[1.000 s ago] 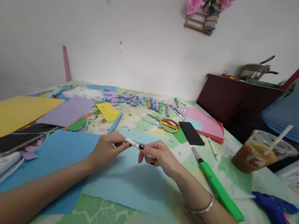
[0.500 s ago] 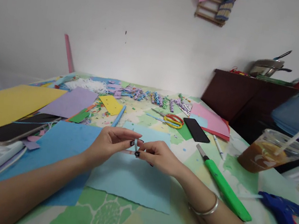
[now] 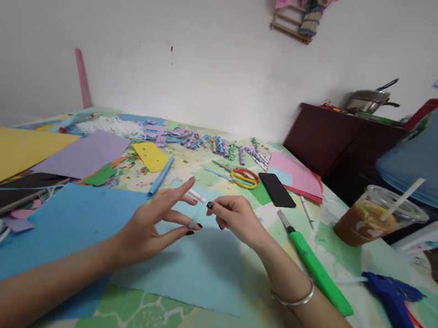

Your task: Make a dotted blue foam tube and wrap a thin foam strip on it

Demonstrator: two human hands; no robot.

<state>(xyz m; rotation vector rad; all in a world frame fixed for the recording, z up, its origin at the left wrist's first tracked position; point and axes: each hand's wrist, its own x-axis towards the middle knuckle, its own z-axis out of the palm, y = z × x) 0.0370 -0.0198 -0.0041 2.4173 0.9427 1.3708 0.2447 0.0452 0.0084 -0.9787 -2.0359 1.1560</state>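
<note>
Between the thumb and a finger of my left hand (image 3: 150, 222) a narrow light blue paper strip (image 3: 196, 215) is pinched, while the index finger stretches upward. The strip rises toward a thin white stick (image 3: 195, 196) with a pinkish mark. My right hand (image 3: 235, 218) is closed at the stick's right end, its thumb and fingertips pressed together; the exact grip is partly hidden. Both hands hover over a light blue paper sheet (image 3: 200, 273), which has a rough lower edge.
Right of the hands lie a green-handled knife (image 3: 316, 270), a blue glue gun (image 3: 392, 305), a black phone (image 3: 277, 190) and a drink cup (image 3: 369, 220). Scissors (image 3: 244, 177) and curled paper pieces (image 3: 217, 145) lie farther back. Blue paper (image 3: 86, 226) extends leftward.
My hands have moved slightly apart. The left fingers have spread, with the index finger raised, and the white stick now shows higher up. The view has turned a little to the right.
</note>
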